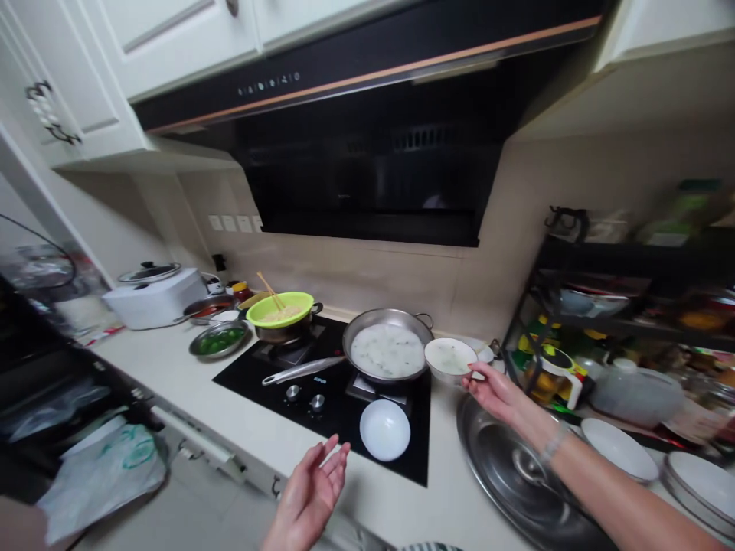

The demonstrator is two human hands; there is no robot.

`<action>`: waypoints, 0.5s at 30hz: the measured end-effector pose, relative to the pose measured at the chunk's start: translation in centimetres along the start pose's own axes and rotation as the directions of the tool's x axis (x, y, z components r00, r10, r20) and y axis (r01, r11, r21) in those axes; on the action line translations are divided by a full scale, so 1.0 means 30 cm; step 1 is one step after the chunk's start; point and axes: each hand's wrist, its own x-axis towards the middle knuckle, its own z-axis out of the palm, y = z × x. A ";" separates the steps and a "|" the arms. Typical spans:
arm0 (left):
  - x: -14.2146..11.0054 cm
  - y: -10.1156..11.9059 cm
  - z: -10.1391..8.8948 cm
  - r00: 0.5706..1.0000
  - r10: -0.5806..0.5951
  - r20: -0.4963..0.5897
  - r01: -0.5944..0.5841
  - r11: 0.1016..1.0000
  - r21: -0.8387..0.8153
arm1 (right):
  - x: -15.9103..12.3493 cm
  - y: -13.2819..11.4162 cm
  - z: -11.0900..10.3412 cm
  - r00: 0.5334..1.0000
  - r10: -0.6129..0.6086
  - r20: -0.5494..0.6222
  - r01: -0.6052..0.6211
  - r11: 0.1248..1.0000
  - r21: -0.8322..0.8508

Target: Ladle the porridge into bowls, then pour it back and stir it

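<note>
on my feed the right hand (pixel 497 394) has a narrow grip, pinched on the near right edge of the filled bowl (pixel 442 374), thumb over the rim; that bowl is just beside the right side of the steel pan (pixel 386 317), and whether its base touches the bench (pixel 155 360) i cannot tell; a pale liquid with dark flecks (pixel 387 348) fills much of the pan, and the bowl's contents look much the same to me; the left hand (pixel 313 490) has its grip wide, palm up, fingers slightly curled, in front of the bench edge; nearest to it i see the white bowl (pixel 384 431), upright on the front right part of the black cooktop (pixel 338 425), near the pan and apart from the fingers; the pan's long handle (pixel 302 370) points left across the cooktop; further left i have a yellow-green basin (pixel 261 315) on top of a dark pot (pixel 287 334), with chopsticks (pixel 268 285) standing in it at a tilt; a metal dish (pixel 200 355) of green food is on the bench beside the cooktop; to my right, the steel sink (pixel 476 444) lies below the right forearm
</note>
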 end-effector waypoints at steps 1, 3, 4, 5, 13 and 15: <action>0.003 0.017 -0.022 1.000 0.003 -0.009 -0.003 1.000 -0.015 | 0.034 0.007 0.030 1.000 -0.002 -0.001 0.002 1.000 -0.028; 0.011 0.050 -0.055 1.000 0.007 -0.026 -0.007 0.999 -0.037 | 0.099 0.017 0.082 1.000 -0.013 -0.011 0.012 0.996 -0.094; 0.016 0.064 -0.067 0.999 0.009 -0.031 -0.010 0.999 -0.043 | 0.129 0.019 0.104 1.000 -0.024 -0.018 0.021 0.991 -0.131; 0.020 0.077 -0.077 0.999 0.011 -0.033 -0.012 0.999 -0.047 | 0.157 0.020 0.123 0.999 -0.037 -0.025 0.032 0.984 -0.173; 0.064 0.138 -0.104 1.000 -0.012 -0.018 0.011 0.999 -0.045 | 0.325 -0.006 0.222 0.970 -0.239 -0.043 0.171 0.800 -0.575; 0.082 0.147 -0.081 1.000 -0.009 -0.010 0.009 1.000 -0.028 | 0.353 -0.017 0.239 0.951 -0.309 -0.024 0.210 0.697 -0.685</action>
